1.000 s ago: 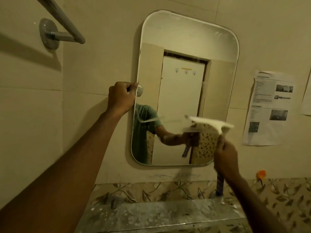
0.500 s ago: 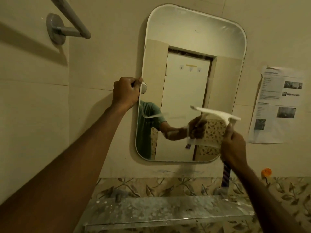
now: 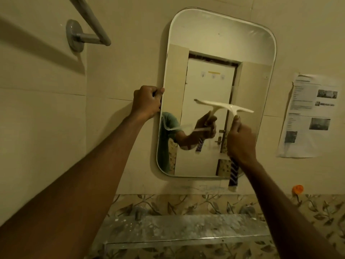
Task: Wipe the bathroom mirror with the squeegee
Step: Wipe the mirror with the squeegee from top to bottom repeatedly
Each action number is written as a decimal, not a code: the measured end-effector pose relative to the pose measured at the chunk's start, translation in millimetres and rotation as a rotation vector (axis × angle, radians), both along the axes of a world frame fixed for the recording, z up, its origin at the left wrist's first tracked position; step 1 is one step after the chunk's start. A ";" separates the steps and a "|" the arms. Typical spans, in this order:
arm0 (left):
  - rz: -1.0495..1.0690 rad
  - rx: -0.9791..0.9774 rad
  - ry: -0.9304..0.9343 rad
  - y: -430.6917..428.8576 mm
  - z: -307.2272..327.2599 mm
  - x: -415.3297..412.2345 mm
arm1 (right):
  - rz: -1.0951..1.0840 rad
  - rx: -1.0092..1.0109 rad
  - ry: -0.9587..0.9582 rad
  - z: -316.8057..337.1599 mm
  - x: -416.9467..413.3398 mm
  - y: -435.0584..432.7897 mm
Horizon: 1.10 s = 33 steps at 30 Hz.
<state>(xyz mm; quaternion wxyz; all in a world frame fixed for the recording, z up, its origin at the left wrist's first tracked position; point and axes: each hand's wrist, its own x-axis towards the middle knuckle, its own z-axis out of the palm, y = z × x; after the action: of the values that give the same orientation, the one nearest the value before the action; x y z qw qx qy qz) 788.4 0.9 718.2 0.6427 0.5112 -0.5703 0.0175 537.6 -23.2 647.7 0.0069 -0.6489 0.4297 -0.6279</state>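
A tall mirror with rounded corners hangs on the beige tiled wall. My left hand grips its left edge at mid height, fingers curled around the rim. My right hand is closed on the handle of a white squeegee; the handle's striped blue lower end sticks out below my fist. The blade lies nearly level, tilted down to the right, over the mirror's middle right part. The glass reflects a white door, my hand and the squeegee.
A grey towel bar juts from the wall at the upper left. A printed paper sheet is stuck right of the mirror, with an orange hook below it. A spattered glass shelf runs under the mirror.
The squeegee and my right hand have shifted left, from the mirror's right edge toward its middle right. My left hand keeps its hold on the mirror's left edge.
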 end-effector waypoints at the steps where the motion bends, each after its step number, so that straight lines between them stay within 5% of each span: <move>1: -0.009 0.001 0.005 -0.9 0.0 0.6 | -0.029 -0.002 0.016 -19.5 6.1 -0.4; 7: 0.000 0.008 -0.002 -0.7 0.0 -0.3 | -0.058 0.169 0.084 -130.8 18.5 31.4; 15: -0.110 0.045 0.107 6.1 6.5 2.0 | 0.042 -0.035 0.068 8.4 33.9 18.6; 23: -0.153 0.042 0.150 5.2 5.2 0.4 | 0.012 0.182 0.116 -126.7 60.1 48.9; 29: -0.252 0.195 0.129 9.9 16.7 10.4 | 0.093 -0.086 0.016 -24.5 66.7 38.0; 33: -0.316 0.295 0.086 11.2 26.0 16.7 | 0.103 -0.032 0.052 -8.8 84.4 38.1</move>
<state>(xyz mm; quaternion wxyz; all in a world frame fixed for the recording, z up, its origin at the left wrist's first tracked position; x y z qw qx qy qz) 805.0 12.1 744.2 0.5794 0.5045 -0.6116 -0.1890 622.0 14.9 638.9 0.0175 -0.6862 0.3857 -0.6165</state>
